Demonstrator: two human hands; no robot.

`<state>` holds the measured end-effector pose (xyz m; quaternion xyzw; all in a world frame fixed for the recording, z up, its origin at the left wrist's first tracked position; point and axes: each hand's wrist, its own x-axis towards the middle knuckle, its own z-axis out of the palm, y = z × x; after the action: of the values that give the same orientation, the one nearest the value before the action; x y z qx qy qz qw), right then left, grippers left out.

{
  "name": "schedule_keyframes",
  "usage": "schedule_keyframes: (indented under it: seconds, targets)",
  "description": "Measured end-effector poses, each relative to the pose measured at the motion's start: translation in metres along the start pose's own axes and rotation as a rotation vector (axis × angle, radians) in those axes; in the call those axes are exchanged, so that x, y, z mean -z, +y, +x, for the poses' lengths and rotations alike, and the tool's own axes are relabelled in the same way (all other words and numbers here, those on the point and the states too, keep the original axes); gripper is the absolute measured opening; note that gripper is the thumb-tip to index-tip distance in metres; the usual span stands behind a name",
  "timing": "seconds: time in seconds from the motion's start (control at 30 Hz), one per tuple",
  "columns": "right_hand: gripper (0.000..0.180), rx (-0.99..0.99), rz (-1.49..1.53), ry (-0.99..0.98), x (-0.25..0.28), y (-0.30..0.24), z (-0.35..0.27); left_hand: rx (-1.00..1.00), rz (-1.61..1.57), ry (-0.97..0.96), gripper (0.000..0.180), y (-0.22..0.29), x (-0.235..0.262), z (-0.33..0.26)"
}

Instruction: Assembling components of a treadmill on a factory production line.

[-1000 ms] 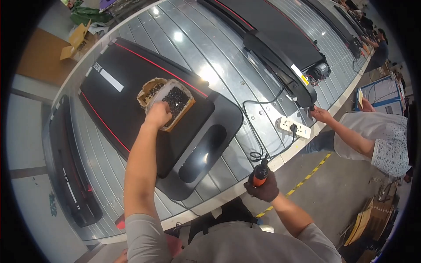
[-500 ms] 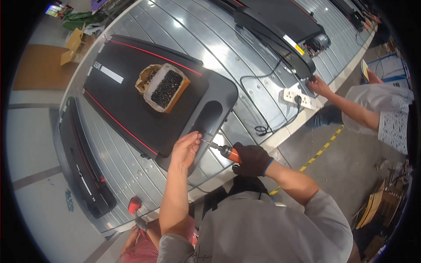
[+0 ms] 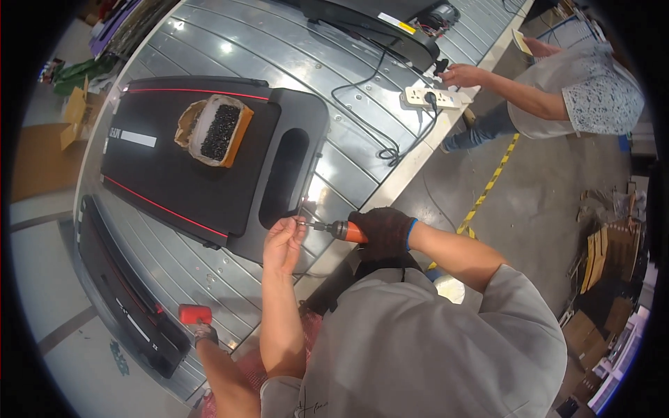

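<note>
My right hand (image 3: 385, 233), in a dark glove with a blue cuff, grips an orange and black power screwdriver (image 3: 346, 231). Its bit points left to the fingertips of my bare left hand (image 3: 281, 245). Those fingers are pinched together at the bit's tip; whatever they hold is too small to make out. Both hands are at the near end of a black flat machine like a walking pad (image 3: 164, 174), with red lines along its sides and a long dark recess (image 3: 284, 177). On top of it sits an open, torn box (image 3: 242, 132) full of small black pieces, probably screws.
Another long black machine (image 3: 125, 292) lies at the left. Near it a co-worker's gloved hand holds a red mallet (image 3: 194, 314). At the right, another person reaches toward a white power strip (image 3: 435, 99) with cables. A further black machine (image 3: 376, 31) lies at the back.
My view has shifted, so the machine and box appear farther left. The screwdriver still meets my left fingertips, now pointing almost level. The co-worker's arm and red mallet have come further into view.
</note>
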<state>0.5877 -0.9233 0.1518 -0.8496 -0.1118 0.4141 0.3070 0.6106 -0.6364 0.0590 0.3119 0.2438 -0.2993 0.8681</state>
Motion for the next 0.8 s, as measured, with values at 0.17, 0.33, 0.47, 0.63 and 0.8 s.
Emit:
schedule_keyframes:
  seconds: [0.17, 0.33, 0.47, 0.63, 0.8]
  targets:
    - [0.042, 0.092, 0.118, -0.122, -0.01, 0.021, -0.012, -0.078, 0.524, -0.002, 0.007, -0.017, 0.005, -0.022]
    - [0.038, 0.24, 0.399, -0.224, -0.091, 0.076, 0.017, -0.146, 0.201, 0.002, 0.015, -0.092, 0.054, -0.014]
    - [0.043, -0.011, 0.389, -0.124, -0.112, 0.053, 0.043, -0.092, -0.123, 0.228, 0.023, -0.112, 0.069, 0.008]
    - [0.061, -0.068, 0.394, -0.036, -0.132, 0.049, 0.059, -0.047, 0.128, 0.419, 0.028, -0.096, 0.076, 0.017]
    - [0.065, -0.072, 0.392, -0.036, -0.136, 0.052, 0.066, 0.008, 0.169, 0.416, 0.034, -0.089, 0.07, 0.017]
